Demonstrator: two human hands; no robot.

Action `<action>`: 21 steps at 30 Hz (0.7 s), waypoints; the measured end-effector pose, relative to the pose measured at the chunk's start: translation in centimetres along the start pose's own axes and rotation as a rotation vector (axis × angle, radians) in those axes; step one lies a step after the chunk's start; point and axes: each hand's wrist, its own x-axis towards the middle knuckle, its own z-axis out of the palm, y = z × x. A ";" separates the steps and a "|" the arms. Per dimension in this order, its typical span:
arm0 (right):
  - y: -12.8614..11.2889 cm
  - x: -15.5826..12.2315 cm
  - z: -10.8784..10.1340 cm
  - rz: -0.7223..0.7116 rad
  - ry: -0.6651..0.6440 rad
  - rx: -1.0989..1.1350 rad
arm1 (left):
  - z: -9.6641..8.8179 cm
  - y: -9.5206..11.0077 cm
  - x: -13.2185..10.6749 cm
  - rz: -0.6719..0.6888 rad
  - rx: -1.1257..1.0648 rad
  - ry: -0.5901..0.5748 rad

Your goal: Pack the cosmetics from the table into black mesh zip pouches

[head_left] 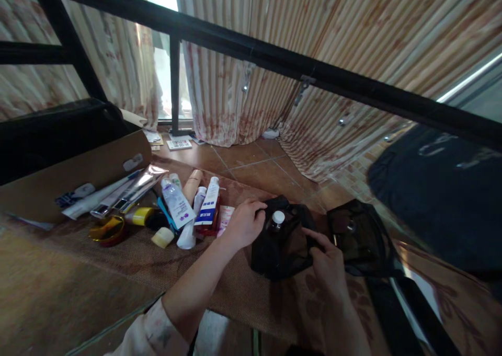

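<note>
My left hand (243, 222) is closed on the left edge of a black mesh pouch (279, 249) that lies on the brown woven mat (117, 262). My right hand (325, 259) pinches the pouch's right edge. Inside the pouch sits a small dark bottle with a white cap (278, 218). A pile of toiletries lies left of my left hand: white tubes (207, 202), a clear bottle with a label (177, 203), a beige tube (192, 184) and silver tubes (133, 188).
A second black pouch (358, 238) lies to the right. A cardboard box flap (78, 173) stands behind the pile. A yellow round tin (107, 230) and a pale soap piece (162, 237) lie at the front. Curtains, a black metal rail and a dark cloth (443, 199) surround the area.
</note>
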 end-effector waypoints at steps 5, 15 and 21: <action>0.4 0.2 0.6 0.109 -0.014 0.103 | 0.2 0.0 0.1 0.003 0.006 0.003; 1.4 0.7 1.4 0.039 0.054 0.048 | 0.8 -1.1 0.4 0.069 -0.086 0.000; 0.5 0.4 1.5 0.033 0.003 0.066 | 1.9 -0.8 0.3 -0.044 -0.258 -0.179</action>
